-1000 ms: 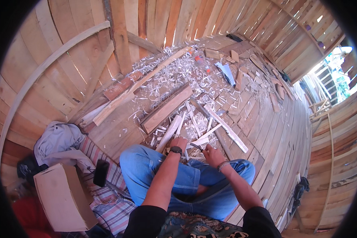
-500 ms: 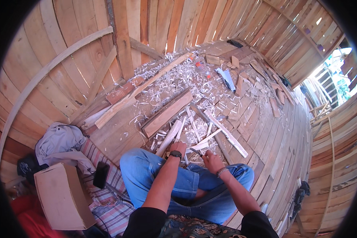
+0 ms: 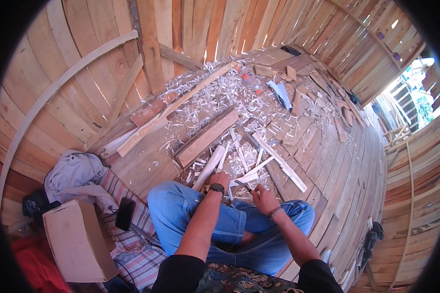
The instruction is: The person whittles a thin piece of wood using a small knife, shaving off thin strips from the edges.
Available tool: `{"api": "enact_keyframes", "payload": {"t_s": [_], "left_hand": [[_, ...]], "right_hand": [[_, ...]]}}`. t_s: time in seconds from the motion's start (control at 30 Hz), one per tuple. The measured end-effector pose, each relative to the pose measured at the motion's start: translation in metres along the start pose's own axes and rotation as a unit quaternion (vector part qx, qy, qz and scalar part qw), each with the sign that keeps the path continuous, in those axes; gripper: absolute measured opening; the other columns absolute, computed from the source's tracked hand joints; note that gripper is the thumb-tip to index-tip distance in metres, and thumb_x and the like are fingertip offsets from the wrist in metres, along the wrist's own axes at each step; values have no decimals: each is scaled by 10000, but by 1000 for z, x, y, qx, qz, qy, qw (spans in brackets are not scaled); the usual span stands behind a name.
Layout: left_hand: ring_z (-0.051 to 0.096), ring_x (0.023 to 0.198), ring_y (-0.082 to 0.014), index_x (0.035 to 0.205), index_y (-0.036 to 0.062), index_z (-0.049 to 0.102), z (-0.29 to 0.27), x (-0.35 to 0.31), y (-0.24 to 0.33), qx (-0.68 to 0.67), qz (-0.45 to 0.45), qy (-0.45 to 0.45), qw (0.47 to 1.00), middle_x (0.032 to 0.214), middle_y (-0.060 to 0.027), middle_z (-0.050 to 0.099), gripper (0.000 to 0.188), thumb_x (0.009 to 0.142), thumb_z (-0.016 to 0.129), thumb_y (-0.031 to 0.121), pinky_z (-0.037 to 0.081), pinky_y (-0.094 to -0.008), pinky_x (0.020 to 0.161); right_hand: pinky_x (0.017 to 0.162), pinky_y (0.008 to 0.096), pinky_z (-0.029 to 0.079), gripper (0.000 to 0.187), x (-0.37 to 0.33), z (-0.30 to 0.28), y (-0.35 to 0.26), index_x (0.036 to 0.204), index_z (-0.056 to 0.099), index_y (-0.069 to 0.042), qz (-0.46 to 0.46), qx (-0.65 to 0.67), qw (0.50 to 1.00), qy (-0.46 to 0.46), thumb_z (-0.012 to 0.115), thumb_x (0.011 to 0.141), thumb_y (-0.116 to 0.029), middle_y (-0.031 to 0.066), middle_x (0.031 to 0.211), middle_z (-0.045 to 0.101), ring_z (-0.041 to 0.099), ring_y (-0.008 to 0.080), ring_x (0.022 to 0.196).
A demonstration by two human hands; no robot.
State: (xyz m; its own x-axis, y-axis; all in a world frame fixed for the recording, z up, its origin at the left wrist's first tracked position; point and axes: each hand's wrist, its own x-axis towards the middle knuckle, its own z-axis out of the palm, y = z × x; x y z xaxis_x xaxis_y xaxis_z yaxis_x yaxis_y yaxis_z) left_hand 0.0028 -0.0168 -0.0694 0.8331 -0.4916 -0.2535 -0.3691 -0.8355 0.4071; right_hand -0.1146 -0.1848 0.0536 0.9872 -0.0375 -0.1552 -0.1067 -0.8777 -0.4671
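I sit cross-legged in blue jeans (image 3: 173, 207), both hands low in front of me. My right hand (image 3: 265, 200) is closed round the handle of what looks like a knife, its thin dark blade (image 3: 241, 184) pointing left toward the other hand. My left hand (image 3: 221, 179), below a dark wristwatch (image 3: 216, 187), is closed; what its fingers grip is too small to make out. Beside it lies a pale split wood piece (image 3: 209, 167). Just beyond the hands are white wood shavings (image 3: 237, 168), a pale stick (image 3: 259, 167) and a long pale strip (image 3: 282, 165).
A thick squared timber (image 3: 208, 139) and a long board (image 3: 178, 110) lie ahead to the left. Offcuts (image 3: 288, 73) and a bluish-white sheet (image 3: 280, 94) lie farther off. At my left are a cardboard box (image 3: 73, 241), a phone (image 3: 125, 214) and a striped cloth (image 3: 142, 254). Plank walls (image 3: 95, 53) stand around.
My right hand has shifted very slightly to the right with the blade. My left hand stays nearly in place, and the wood around has not visibly moved.
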Motion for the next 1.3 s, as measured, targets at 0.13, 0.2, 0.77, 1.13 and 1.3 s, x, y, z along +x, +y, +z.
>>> {"api": "enact_keyframes", "payload": {"t_s": [0.13, 0.2, 0.77, 1.13, 1.3], "left_hand": [[668, 960, -321, 956, 57, 712, -4, -2, 0, -1, 10, -3, 1000, 1014, -179, 683, 226, 873, 506, 101, 550, -430, 782], [667, 961, -323, 953, 58, 713, -6, -3, 3, -1, 5, -12, 1000, 1013, -180, 682, 222, 869, 511, 96, 549, -430, 782], [668, 905, -344, 881, 47, 718, 7, 4, -3, -11, -9, 26, 1000, 950, -180, 682, 184, 721, 728, 137, 548, -443, 773], [669, 896, -350, 870, 51, 720, 6, 3, -2, -22, -11, 22, 999, 940, -186, 681, 172, 717, 726, 131, 547, -445, 771], [668, 906, -359, 874, 27, 715, 2, 1, 0, -33, -18, 36, 999, 944, -203, 680, 151, 746, 662, 87, 543, -455, 773]], "right_hand": [[658, 517, 488, 228, -2, -4, 5, 948, 539, -45, -12, 15, 1000, 1, 574, 913, -267, 231, 659, 621, 628, 429, 696], [658, 515, 488, 231, 0, -2, 9, 949, 540, -45, -14, 9, 1000, 4, 577, 911, -270, 228, 656, 621, 629, 426, 694], [643, 534, 475, 242, 6, 9, 13, 959, 538, -41, -10, -6, 1000, 3, 581, 909, -274, 247, 667, 613, 622, 443, 699], [651, 535, 485, 223, 9, 7, 11, 925, 559, -49, -12, -13, 1000, -6, 584, 901, -270, 244, 680, 619, 621, 443, 705], [652, 535, 493, 208, 20, 1, 9, 933, 582, -88, -28, -81, 996, -39, 582, 898, -293, 233, 711, 631, 622, 439, 716]]}}
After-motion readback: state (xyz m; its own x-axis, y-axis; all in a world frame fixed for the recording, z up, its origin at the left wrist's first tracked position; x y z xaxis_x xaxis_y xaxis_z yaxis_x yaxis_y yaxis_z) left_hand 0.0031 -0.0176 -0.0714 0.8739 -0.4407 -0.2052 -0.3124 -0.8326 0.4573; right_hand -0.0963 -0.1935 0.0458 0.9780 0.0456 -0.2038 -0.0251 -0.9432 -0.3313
